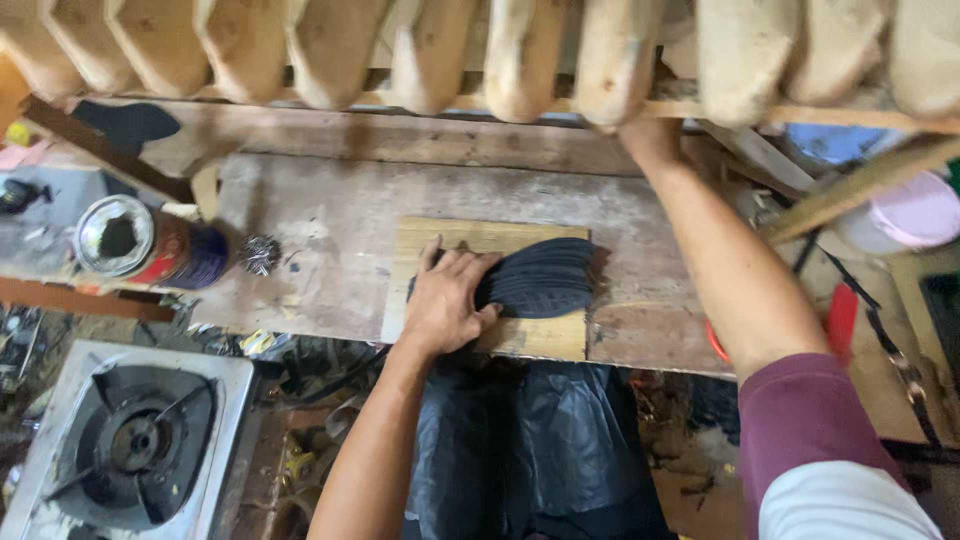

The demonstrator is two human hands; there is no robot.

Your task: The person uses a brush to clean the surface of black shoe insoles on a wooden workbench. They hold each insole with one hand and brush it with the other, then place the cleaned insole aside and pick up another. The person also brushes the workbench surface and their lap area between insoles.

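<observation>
Soles: the left hand (447, 300) lies flat, fingers spread, pinning a stack of black rubber soles (540, 277) on a wooden board (530, 335) at the workbench's (320, 240) near edge. The right hand (650, 140) reaches a wooden shoe last (617, 60) at the far edge; its grip is hidden. Matching a last to the soles seems under way.

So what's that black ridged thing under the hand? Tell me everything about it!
It is a black shoe sole, rubbery looking, with a tread of fine ridges. It lies flat on a small wooden board on the workbench, its rounded end pointing right. The left hand presses down on its left part, hiding that end.
</observation>
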